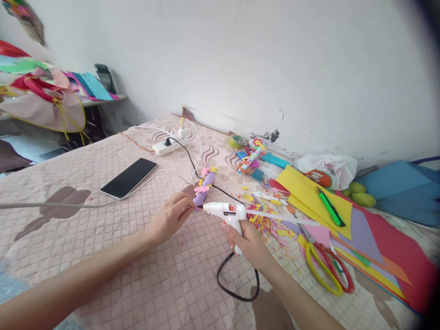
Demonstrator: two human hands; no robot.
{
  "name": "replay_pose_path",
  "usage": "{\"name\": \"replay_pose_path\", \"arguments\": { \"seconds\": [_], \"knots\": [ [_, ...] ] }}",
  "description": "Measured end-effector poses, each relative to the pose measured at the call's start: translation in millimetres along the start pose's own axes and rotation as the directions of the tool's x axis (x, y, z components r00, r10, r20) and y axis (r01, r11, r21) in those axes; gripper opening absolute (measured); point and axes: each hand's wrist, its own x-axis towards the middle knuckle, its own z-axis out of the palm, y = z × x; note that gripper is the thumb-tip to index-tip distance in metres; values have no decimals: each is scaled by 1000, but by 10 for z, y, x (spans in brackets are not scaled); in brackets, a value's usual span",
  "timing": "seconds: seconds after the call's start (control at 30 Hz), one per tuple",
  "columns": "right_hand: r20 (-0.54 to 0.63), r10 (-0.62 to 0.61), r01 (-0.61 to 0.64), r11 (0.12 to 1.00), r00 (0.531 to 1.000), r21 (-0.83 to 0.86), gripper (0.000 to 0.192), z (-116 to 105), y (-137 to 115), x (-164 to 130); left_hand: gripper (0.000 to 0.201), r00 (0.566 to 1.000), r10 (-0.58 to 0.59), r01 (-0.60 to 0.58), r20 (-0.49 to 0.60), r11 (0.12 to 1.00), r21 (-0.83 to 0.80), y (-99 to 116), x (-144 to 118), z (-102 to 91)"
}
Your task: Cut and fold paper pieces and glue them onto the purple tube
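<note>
Head view: left hand (171, 217) pinching purple roll (203, 186) mid-bed, long axis tilting away toward wall edge. Right hand (248, 241) wrapped round glue gun (227, 214), nozzle pointing left, touching roll's near end. Scissors (325, 268) lying off toward right edge.

**Count, head view**

Hands: 2, left hand (171, 217) at 7 o'clock of frame centre, right hand (248, 243) at 5 o'clock; glue gun (225, 211): 1, dead centre-low; purple decorated roll (203, 187): 1, at 11 o'clock of the gun; phone (128, 178): 1, at 9 o'clock; power strip (169, 145): 1, at 11 o'clock; tape roll (237, 141): 1, at 12 o'clock; scissors (326, 270): 2 pairs, one yellow, one red, at 4 o'clock; green cutter (330, 207): 1, at 3 o'clock; green fruits (360, 194): 3 showing, at 3 o'clock; white bag (330, 167): 1; paper scraps (266, 220): too many and too small to count.
</note>
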Motion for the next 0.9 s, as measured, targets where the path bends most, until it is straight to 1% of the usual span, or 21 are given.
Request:
{"name": "replay_pose_path", "arguments": {
  "seconds": [0.2,0.33,0.4,0.47,0.53,0.6,0.67,0.73,0.8,0.9],
  "knots": [
    [4,-2,2,1000,1000,-24,37,1,9,-2,13,999,37,-37,-15,999,-11,0,-11,1],
    [-2,2,-2,1000,1000,-9,36,1,-3,-4,14,998,63,-63,24,998,19,-7,-19,-1],
    [-1,1,-1,1000,1000,-15,34,-3,-1,-3,14,997,73,-73,26,997,25,-4,-22,-6],
    [-10,-4,3,999,1000,-40,31,-16,9,1,14,998,69,-70,9,997,25,4,-27,-16],
    [-29,-7,5,998,1000,-66,31,-39,30,7,13,999,39,-39,-12,999,7,4,-29,-32],
    [-62,-9,5,997,998,-72,32,-67,56,17,13,999,-39,38,-27,998,-42,-15,-24,-49],
    [-95,-12,7,999,995,-53,30,-91,82,26,15,986,-168,166,2,977,-133,-62,-4,-64],
    [-117,-14,10,999,993,-39,28,-105,105,34,20,945,-311,327,101,911,-250,-131,34,-74],
    [-128,-15,10,999,992,-36,28,-109,124,38,24,889,-407,456,209,827,-328,-203,87,-77],
    [-125,-11,10,1000,992,-12,26,-108,142,43,23,842,-462,536,279,779,-325,-275,172,-79]
  ]
}}
